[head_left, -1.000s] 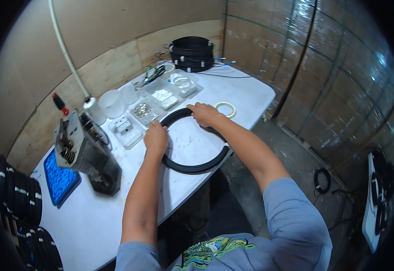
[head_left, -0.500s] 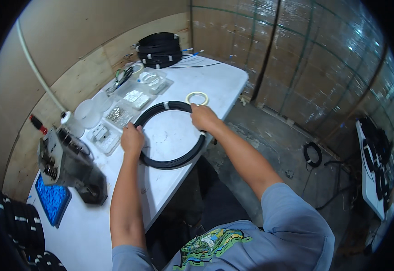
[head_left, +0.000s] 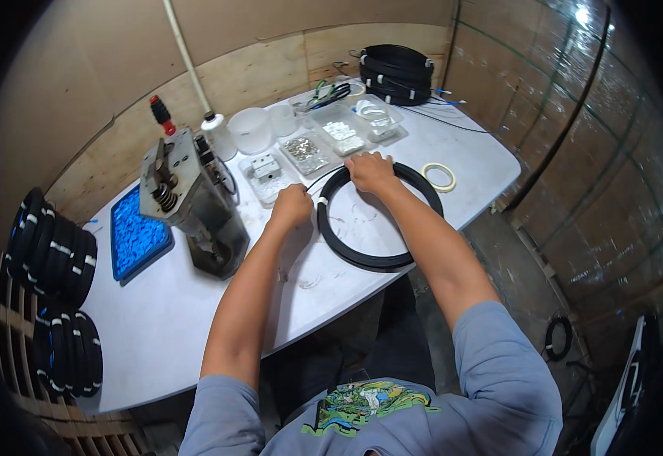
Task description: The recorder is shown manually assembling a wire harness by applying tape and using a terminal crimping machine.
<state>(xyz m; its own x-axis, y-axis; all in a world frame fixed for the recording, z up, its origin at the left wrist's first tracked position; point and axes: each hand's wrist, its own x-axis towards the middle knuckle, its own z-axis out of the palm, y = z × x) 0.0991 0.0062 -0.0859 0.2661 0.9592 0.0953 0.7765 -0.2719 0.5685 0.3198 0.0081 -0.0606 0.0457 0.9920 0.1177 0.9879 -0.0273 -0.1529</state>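
Note:
A coil of black cable [head_left: 339, 242], bound with white tape, lies on the white table. My right hand [head_left: 372, 172] grips its far left part, fingers over the ring. To the left of the coil, my left hand [head_left: 292, 207] is closed on a thin black cable end that runs out from the coil toward the right hand. The tip inside the left fingers is hidden. Close to the coil's right side lies a roll of pale tape [head_left: 438, 177].
Clear trays of small metal parts [head_left: 301, 150] and white parts [head_left: 340, 135] line the back. A metal press [head_left: 195, 201] with a red-handled lever and a blue tray [head_left: 138, 232] of blue pieces stand left. More black coils sit at the back [head_left: 396, 72] and far left [head_left: 50, 247].
My left hand has let go of the ring and now holds the cable end off to its left. My right hand has shifted along the coil, which has turned. The view has swung left.

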